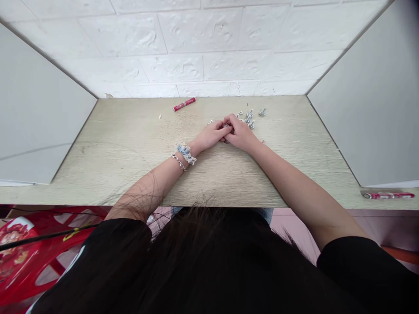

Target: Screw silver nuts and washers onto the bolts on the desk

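Note:
Both hands meet over the middle of the pale wooden table [209,183]. The fingers of my left hand [212,133] are closed and touch those of my right hand [241,134], which is also closed. Between them shows a bit of a small grey metal piece [226,126], mostly hidden by the fingers, so its kind is unclear. Just beyond my right hand lies a cluster of several silver bolts with washers [249,118]. One more silver bolt [262,112] lies apart to the right. Small metal bits [211,121] peek out behind my left hand.
A red tube [183,104] lies near the back wall, with brown specks on the wood below it. Another red tube [389,195] lies at the right front edge. Grey panels [42,104] stand at both sides. A red plastic chair [39,261] is at lower left.

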A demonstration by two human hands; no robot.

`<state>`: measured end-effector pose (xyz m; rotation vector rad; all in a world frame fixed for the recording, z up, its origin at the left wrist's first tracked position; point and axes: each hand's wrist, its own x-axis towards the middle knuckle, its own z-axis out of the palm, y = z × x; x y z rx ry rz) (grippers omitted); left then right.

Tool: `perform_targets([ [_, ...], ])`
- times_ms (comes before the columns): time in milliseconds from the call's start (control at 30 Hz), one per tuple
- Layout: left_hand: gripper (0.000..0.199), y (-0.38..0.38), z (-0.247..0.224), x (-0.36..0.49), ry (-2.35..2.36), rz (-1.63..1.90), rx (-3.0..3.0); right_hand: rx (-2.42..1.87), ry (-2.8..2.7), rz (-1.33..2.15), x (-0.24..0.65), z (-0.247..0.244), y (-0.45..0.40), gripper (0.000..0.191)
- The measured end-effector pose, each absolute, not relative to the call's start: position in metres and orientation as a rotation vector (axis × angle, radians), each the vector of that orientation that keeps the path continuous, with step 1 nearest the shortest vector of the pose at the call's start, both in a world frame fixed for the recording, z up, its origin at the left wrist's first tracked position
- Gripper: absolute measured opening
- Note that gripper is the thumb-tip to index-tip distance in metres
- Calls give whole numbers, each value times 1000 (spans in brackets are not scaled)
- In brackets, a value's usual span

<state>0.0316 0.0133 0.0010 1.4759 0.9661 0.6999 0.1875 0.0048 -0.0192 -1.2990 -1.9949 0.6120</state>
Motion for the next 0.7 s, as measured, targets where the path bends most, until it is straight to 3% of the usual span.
perform_targets([
  [400, 12, 13, 2, 33, 969, 716, 1453, -1266, -2002, 578, 189, -26, 8, 30],
  [700, 24, 10, 7, 30, 870, 821, 1135, -1147, -1909, 294, 186, -30, 14, 16],
])
